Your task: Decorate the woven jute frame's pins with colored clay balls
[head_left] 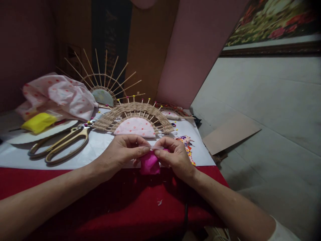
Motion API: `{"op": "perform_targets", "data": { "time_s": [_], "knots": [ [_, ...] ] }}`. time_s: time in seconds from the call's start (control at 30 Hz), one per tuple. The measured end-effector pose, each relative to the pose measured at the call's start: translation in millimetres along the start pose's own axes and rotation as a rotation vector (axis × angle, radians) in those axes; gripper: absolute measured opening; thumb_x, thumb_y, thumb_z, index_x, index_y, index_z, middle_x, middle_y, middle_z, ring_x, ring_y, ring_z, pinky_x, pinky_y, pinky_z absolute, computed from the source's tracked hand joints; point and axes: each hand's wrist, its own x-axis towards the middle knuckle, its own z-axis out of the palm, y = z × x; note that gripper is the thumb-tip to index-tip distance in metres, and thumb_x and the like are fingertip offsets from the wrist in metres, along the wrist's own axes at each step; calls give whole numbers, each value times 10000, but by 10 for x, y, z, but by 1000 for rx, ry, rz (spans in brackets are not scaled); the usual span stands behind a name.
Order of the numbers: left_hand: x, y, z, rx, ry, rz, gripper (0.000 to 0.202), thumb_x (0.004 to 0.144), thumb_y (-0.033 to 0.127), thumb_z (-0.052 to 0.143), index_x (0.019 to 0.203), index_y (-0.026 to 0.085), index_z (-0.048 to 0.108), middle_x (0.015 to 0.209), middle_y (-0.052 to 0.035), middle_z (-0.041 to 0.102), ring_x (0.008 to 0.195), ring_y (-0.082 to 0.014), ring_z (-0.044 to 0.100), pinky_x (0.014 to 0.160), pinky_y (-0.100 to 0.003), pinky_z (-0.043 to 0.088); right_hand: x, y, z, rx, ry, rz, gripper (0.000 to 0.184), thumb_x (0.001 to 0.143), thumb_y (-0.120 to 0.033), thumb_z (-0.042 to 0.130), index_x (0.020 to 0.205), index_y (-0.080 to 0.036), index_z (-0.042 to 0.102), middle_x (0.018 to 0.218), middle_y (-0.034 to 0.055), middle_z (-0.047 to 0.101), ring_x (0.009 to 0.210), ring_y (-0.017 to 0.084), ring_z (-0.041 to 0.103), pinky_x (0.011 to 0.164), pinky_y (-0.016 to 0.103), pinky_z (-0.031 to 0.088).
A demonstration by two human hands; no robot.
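Near the table's front edge, my left hand (124, 150) and my right hand (176, 156) pinch the clear upper part of a small plastic bag with something bright pink in it (149, 164). The pink part hangs below my fingertips; what it is made of I cannot make out. Just behind my hands stands a woven half-round fan (140, 107) with a polka-dot fabric centre (135, 127) and coloured round-headed pins along its edge.
Gold-handled scissors (67, 142) and a yellow packet (39, 123) lie at the left, before a bunched dotted cloth (62, 95). An unfinished fan frame with bare sticks (106, 78) leans behind. Patterned fabric scraps (187, 144) lie right of my hands. A picture (273, 26) hangs at upper right.
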Motion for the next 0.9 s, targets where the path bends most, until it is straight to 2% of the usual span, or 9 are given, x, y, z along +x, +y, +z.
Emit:
{"op": "perform_targets", "data": {
  "time_s": [0.23, 0.43, 0.67, 0.9],
  "knots": [
    [-20, 56, 46, 32, 54, 15, 179, 660, 280, 741, 688, 120, 668, 563, 14, 593, 483, -80, 493, 453, -181, 414, -10, -30, 26, -7, 1, 12, 182, 728, -316, 695, 746, -169, 590, 585, -39, 515, 479, 63, 414, 417, 179, 340],
    [-24, 25, 39, 80, 34, 44, 197, 685, 303, 725, 768, 130, 681, 622, -2, 624, 508, -93, 526, 465, -189, 448, -16, -35, 30, -54, 28, -11, 204, 733, -338, 696, 703, -169, 586, 589, -35, 508, 499, 70, 425, 428, 184, 349],
    [-30, 23, 39, 100, 22, 24, 231, 690, 336, 703, 758, 122, 653, 542, 13, 576, 442, -86, 495, 421, -189, 415, -16, -19, 22, -99, 22, -60, 196, 744, -331, 688, 701, -170, 586, 602, -30, 507, 503, 70, 410, 428, 187, 329],
    [-36, 31, 53, 199, 3, 80, 202, 733, 322, 647, 747, 121, 642, 517, 15, 566, 428, -93, 506, 416, -192, 408, -9, -28, 21, -153, 29, -106, 179, 750, -299, 676, 680, -159, 589, 616, -26, 524, 530, 73, 419, 470, 204, 338]
  ]
}}
